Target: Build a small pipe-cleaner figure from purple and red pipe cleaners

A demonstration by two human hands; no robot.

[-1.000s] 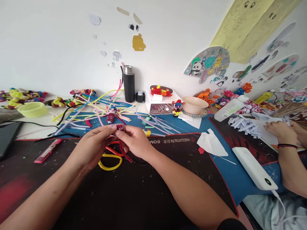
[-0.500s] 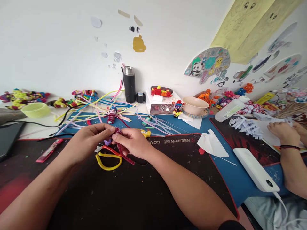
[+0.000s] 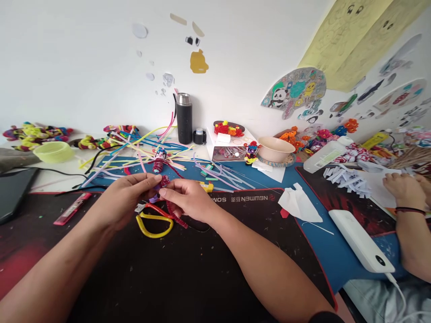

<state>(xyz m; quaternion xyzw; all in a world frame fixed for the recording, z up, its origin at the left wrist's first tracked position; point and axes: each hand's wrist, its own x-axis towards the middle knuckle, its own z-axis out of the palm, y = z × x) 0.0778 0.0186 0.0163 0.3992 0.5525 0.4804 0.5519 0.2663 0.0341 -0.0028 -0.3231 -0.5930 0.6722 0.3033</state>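
Between my two hands is a dark red pipe cleaner [image 3: 182, 222], bunched at the top with a loose end hanging down to the right. My left hand [image 3: 129, 195] pinches the bunched part between thumb and forefinger. The fingers of my right hand [image 3: 186, 197] are closed on the same pipe cleaner just beside it. Beneath them, scissors with yellow and red handles [image 3: 155, 235] lie on the black mat [image 3: 202, 278]. A small pipe-cleaner figure [image 3: 160, 160] with a dark red body sits just beyond my hands.
Pipe cleaners [image 3: 224, 175] in several colours lie across the blue surface. A black thermos [image 3: 184, 121] stands by the wall, with a beige bowl [image 3: 276, 150] to its right. A red box [image 3: 72, 209] lies left. Right are a white power bank [image 3: 360, 242] and another person's hands [image 3: 404, 190].
The view has shifted slightly, so everything sits a little further right. My fingers have moved slightly on the dark red pipe cleaner, which both hands still grip.
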